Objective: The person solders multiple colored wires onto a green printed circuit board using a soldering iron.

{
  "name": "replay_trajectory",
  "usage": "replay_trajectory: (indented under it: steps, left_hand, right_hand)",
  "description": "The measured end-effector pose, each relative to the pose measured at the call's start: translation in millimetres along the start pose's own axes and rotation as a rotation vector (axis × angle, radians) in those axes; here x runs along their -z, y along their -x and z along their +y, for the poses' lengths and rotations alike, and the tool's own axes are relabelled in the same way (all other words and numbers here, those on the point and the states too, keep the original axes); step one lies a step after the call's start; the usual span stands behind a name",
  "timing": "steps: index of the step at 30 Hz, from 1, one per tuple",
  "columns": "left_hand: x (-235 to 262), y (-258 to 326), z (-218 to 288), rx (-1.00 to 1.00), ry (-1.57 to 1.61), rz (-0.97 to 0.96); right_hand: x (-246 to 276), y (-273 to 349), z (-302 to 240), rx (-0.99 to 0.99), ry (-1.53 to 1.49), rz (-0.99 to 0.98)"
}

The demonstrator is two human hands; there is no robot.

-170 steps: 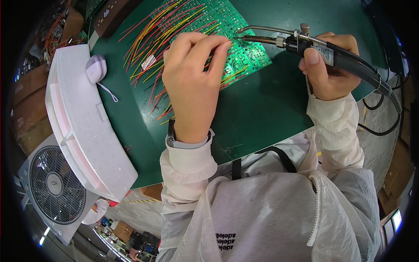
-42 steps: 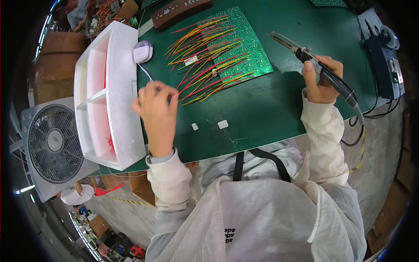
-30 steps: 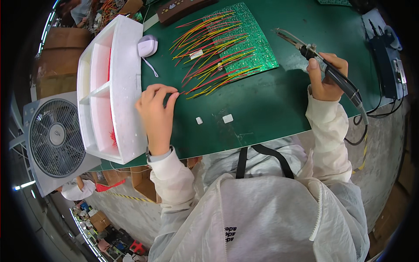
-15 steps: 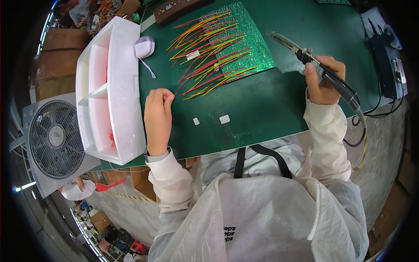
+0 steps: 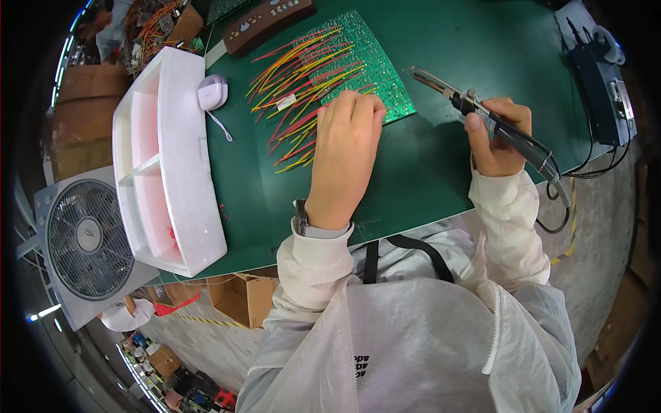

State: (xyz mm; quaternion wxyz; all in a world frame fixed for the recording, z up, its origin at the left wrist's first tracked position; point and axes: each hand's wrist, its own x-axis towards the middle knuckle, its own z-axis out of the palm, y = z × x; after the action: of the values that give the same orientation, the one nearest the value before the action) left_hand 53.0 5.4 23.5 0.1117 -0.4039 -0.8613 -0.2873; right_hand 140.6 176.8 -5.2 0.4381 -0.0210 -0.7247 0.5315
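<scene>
My right hand (image 5: 501, 138) is wrapped round a soldering iron (image 5: 506, 124) with a metal guide along its front. Its tip points up and left, in the air just right of a green circuit board (image 5: 392, 82). Red and yellow wires (image 5: 296, 82) stand out in rows from the board's left part. Over the board's near edge, my left hand (image 5: 346, 148) is closed with the fingertips bent down among the nearest wires. Whatever those fingertips hold is hidden behind the hand. A small white piece (image 5: 286, 101) lies on the wires.
At left stands a white foam box (image 5: 196, 172) with compartments, with a lilac case (image 5: 213, 91) beside it. A brown case (image 5: 268, 24) lies at the back. The soldering station (image 5: 602, 96) sits at the right edge. A fan (image 5: 88, 234) stands beyond the box.
My left hand has moved right, from beside the foam box to the board's near edge, and now covers some wires. The soldering iron has shifted slightly left and down in the picture.
</scene>
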Motion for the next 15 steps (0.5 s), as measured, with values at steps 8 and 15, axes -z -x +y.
replay_trajectory:
  steps: [8,15]
  left_hand:
    - [-6.5,6.3,-5.5,0.142,0.214,0.038]
    - [-10.8,2.2,-7.0,0.057,0.192,0.140]
  right_hand:
    - [2.0,-0.1,-6.7,-0.041,-0.050,-0.030]
    - [3.5,1.2,-6.2,-0.020,-0.021,-0.023]
